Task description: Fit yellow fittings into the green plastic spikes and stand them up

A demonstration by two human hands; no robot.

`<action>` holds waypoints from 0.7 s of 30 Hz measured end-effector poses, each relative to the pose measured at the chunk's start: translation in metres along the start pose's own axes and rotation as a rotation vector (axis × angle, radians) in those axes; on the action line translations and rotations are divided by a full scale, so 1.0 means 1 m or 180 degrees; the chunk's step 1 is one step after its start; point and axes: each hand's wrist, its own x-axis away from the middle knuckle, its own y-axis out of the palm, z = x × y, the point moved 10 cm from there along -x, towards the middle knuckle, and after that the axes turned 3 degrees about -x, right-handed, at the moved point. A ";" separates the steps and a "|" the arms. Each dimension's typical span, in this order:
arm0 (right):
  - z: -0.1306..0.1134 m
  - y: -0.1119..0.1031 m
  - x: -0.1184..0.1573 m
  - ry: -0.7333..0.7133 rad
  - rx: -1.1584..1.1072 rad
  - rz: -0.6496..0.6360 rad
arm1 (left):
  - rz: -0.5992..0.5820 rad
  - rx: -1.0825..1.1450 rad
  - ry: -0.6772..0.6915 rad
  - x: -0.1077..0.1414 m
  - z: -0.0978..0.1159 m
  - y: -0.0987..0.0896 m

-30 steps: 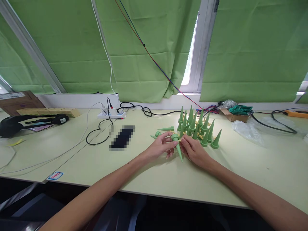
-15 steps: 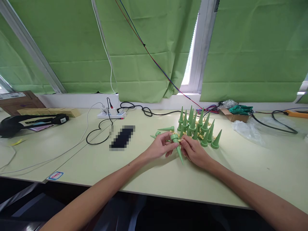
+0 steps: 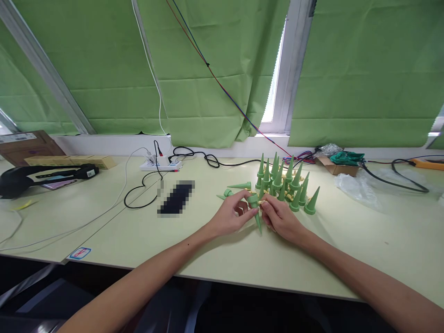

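Note:
Between thumb and fingers, my left hand [image 3: 231,213] grips a green plastic spike [image 3: 257,221], its wide collar up and its point slanting down over the table. My right hand [image 3: 280,215] is closed close beside the collar, pinching a small pale-yellow piece [image 3: 261,202] that sticks out toward the spike. Just behind my hands, several green spikes [image 3: 277,178] stand point-up in a cluster, with yellow pieces lying among them. Another green spike [image 3: 239,186] lies on its side to the left of the cluster, near a further one [image 3: 227,192] partly hidden by my left hand.
A dark pixelated rectangle [image 3: 176,199] lies left of my hands on the pale table [image 3: 138,249]. Behind it are a white power strip [image 3: 161,163] and black cables. A small cardboard box [image 3: 338,166] and clear plastic bag [image 3: 359,190] lie to the right; a black headset-like thing [image 3: 45,178] is far left.
The spike in my left hand has turned a little more upright, its tip shifting slightly left and up. My left fingers have changed their hold somewhat; my right hand is almost still.

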 end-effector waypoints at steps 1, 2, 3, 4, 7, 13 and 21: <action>0.000 0.000 0.000 -0.0004 -0.0020 -0.0001 | 0.0036 -0.0092 0.0051 0.000 0.002 -0.001; 0.000 0.000 0.000 -0.0006 -0.0031 0.0000 | 0.0065 -0.0183 0.0118 0.001 0.005 -0.002; 0.000 0.000 0.000 -0.0007 -0.0035 0.0002 | 0.0082 -0.0271 0.0195 0.001 0.007 -0.002; 0.000 0.000 0.000 -0.0009 -0.0037 0.0007 | 0.0092 -0.0352 0.0279 0.001 0.009 -0.002; 0.000 -0.001 0.001 -0.0015 -0.0045 0.0021 | 0.0105 -0.0526 0.0521 0.003 0.013 -0.001; -0.003 -0.001 0.000 0.0002 -0.0039 0.0030 | 0.0132 -0.0883 0.0846 0.005 0.016 0.000; 0.000 -0.001 -0.001 0.0178 -0.0165 -0.0002 | 0.0088 -0.1089 0.1118 0.008 0.023 0.004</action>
